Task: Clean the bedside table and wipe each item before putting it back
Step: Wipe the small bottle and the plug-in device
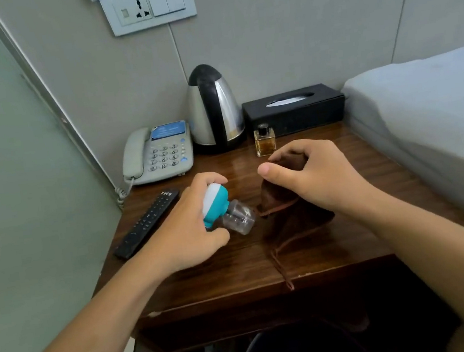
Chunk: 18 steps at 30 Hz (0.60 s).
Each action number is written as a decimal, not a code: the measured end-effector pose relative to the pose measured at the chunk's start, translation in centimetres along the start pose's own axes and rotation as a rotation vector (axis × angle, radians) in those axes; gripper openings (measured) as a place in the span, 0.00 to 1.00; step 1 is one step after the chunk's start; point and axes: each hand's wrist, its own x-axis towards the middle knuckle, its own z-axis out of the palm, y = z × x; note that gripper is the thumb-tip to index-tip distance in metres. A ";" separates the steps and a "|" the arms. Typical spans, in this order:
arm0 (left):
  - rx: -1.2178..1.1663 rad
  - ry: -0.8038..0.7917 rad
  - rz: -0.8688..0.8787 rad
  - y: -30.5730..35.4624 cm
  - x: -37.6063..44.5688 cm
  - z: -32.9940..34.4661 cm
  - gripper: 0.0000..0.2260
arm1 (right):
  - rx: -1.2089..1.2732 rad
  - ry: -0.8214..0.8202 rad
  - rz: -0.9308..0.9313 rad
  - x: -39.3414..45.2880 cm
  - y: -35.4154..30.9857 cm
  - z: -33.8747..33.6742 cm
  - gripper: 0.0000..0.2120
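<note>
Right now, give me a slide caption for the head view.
Left hand holds a plug-in repellent; right hand grips a brown cloth over the bedside table.

1. The telephone (161, 154) has a keypad with readable digits 1 to 9, 0, a star and a hash sign.
2. The blue label (168, 130) above the keypad carries print too small to read.
3. The remote control (146, 223) bears white lettering at its top end, blurred beyond reading.
</note>
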 end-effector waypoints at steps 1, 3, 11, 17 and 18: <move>-0.032 -0.005 -0.008 -0.1 -0.2 -0.1 0.33 | -0.022 -0.003 -0.016 -0.1 -0.1 0.1 0.18; -0.122 0.002 -0.032 -0.1 -0.5 -0.1 0.26 | -0.047 -0.016 -0.044 -0.5 -0.1 0.6 0.19; -0.086 0.024 -0.120 -0.7 -0.4 0.0 0.21 | -0.076 -0.162 -0.128 -1.6 -0.1 3.8 0.26; -0.029 0.066 -0.177 0.3 -0.1 0.7 0.19 | -0.167 -0.087 -0.344 -3.5 0.6 5.2 0.23; -0.045 0.067 -0.207 0.3 -0.1 0.7 0.20 | -0.173 -0.062 -0.388 -3.8 0.7 5.2 0.21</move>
